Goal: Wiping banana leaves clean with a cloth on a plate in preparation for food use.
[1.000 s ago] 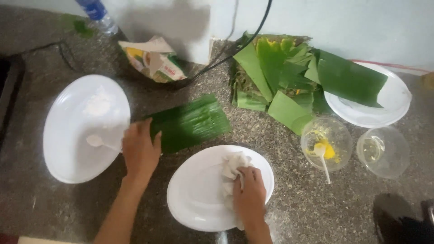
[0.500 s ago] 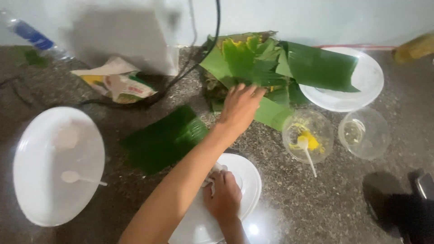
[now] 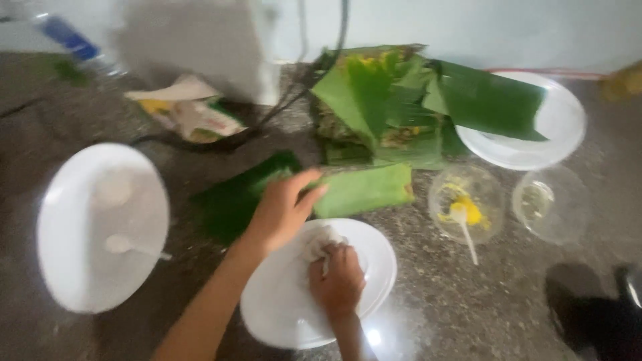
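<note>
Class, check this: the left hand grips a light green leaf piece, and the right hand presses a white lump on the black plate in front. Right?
Not quite. In the head view the plate under the right hand and its white lump is white, not black. The left hand does grip the light green leaf piece.

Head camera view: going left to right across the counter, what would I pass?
Large white plate with a spoon → dark green banana leaf → left hand → clear bowl with yellow residue → clear empty bowl.
</note>
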